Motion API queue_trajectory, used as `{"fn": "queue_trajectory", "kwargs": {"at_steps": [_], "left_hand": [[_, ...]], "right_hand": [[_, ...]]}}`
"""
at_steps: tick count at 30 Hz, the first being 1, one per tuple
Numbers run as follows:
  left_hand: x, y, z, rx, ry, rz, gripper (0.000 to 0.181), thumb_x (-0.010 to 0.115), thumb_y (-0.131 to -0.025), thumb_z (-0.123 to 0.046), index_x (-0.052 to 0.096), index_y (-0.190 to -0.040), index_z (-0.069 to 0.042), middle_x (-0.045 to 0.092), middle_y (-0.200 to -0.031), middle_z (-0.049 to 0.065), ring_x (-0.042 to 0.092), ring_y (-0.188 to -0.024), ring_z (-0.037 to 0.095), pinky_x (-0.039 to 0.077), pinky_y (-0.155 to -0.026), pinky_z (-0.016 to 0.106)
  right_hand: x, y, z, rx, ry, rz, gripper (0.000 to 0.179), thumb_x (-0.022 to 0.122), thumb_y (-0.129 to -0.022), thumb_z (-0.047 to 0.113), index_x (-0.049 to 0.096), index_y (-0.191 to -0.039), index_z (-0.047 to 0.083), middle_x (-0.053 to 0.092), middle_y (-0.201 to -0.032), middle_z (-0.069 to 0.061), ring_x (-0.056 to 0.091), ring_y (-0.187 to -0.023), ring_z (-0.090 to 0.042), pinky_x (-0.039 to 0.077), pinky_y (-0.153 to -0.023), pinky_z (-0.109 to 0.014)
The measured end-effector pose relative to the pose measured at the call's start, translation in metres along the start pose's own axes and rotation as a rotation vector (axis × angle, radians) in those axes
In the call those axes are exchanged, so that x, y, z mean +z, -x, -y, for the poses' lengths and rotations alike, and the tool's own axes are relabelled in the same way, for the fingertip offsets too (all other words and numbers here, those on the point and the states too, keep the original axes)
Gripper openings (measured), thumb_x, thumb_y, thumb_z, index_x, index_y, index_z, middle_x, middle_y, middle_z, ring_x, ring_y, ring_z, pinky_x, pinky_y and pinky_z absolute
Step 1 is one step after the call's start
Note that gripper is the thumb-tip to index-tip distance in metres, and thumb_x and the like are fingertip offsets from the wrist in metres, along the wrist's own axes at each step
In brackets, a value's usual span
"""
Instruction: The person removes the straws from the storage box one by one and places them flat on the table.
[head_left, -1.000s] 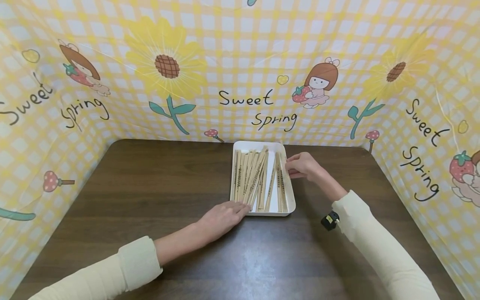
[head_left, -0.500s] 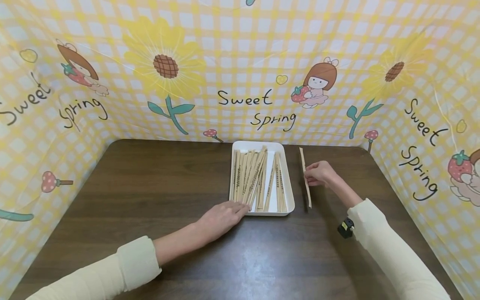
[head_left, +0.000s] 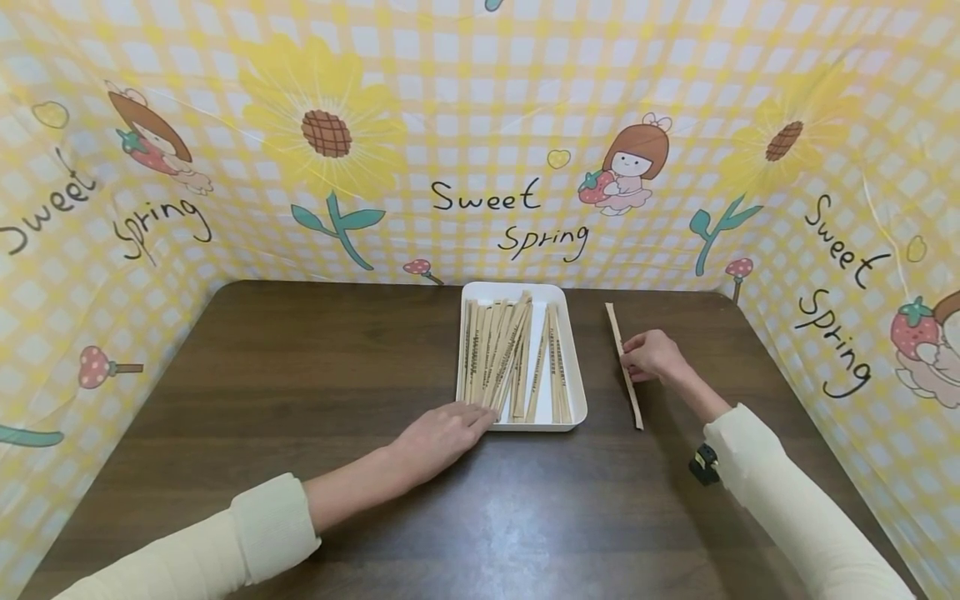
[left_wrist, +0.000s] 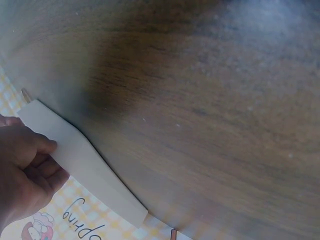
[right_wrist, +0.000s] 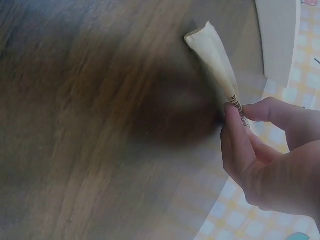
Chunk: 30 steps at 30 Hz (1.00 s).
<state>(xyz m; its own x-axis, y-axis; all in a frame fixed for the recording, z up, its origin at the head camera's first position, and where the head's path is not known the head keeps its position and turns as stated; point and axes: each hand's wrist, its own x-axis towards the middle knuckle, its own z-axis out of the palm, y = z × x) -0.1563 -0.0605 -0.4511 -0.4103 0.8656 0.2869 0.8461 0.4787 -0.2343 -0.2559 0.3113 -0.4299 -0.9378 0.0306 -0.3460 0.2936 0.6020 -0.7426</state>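
Note:
A white tray (head_left: 576, 392) holds several slim brown paper-wrapped straws (head_left: 480, 358) with dark print, most bunched at its left. What is inside the wrappers is hidden. At the tray's near-left corner my left hand (head_left: 442, 435) grips the rim; in the left wrist view its thumb lies against the tray's outer wall (left_wrist: 95, 165). To the right of the tray, my right hand (head_left: 652, 357) pinches one wrapped straw (head_left: 613, 329) near its middle, between thumb and fingers. One flattened end of this wrapped straw (right_wrist: 215, 55) points away from the fingers in the right wrist view.
The brown wooden table (head_left: 300, 367) extends on both sides of the tray. A yellow checked cloth (head_left: 480, 108) with printed flowers stands around its back and sides. A small black device (head_left: 703, 464) is strapped at the right cuff.
My right hand has come away from the tray's right edge with one wrapped straw and moved right and slightly nearer over the table. The left hand has stayed on the tray's corner.

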Motion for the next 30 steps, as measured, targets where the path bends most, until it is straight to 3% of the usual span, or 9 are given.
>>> {"fn": "queue_trajectory", "kwargs": {"at_steps": [17,23,30], "left_hand": [[-0.001,0.0,0.0,-0.001,-0.004,0.005,0.034,0.066,-0.089,0.003,0.064,-0.123,0.004,0.07,-0.117,0.014,0.067,-0.109,0.023,0.052,-0.097,0.033],[-0.001,0.0,0.0,-0.004,0.007,-0.002,0.034,0.066,-0.089,0.003,0.065,-0.122,0.004,0.07,-0.117,0.014,0.066,-0.109,0.023,0.053,-0.097,0.033],[0.0,0.0,0.0,-0.006,0.019,0.002,0.034,0.066,-0.089,0.003,0.064,-0.123,0.004,0.07,-0.117,0.015,0.066,-0.109,0.024,0.053,-0.096,0.034]], "right_hand": [[0.003,-0.008,-0.005,-0.064,0.178,-0.077,0.032,0.062,-0.082,-0.004,0.064,-0.113,-0.013,0.07,-0.089,-0.018,0.068,-0.06,-0.015,0.061,-0.058,-0.028],[0.003,-0.006,-0.004,-0.07,0.23,-0.103,0.033,0.066,-0.082,0.0,0.065,-0.114,-0.011,0.071,-0.093,-0.023,0.07,-0.059,-0.017,0.061,-0.058,-0.029],[-0.001,0.002,0.008,-0.101,0.261,-0.12,0.043,0.069,-0.091,0.013,0.059,-0.126,-0.009,0.067,-0.109,-0.03,0.072,-0.065,-0.022,0.062,-0.065,-0.036]]}}
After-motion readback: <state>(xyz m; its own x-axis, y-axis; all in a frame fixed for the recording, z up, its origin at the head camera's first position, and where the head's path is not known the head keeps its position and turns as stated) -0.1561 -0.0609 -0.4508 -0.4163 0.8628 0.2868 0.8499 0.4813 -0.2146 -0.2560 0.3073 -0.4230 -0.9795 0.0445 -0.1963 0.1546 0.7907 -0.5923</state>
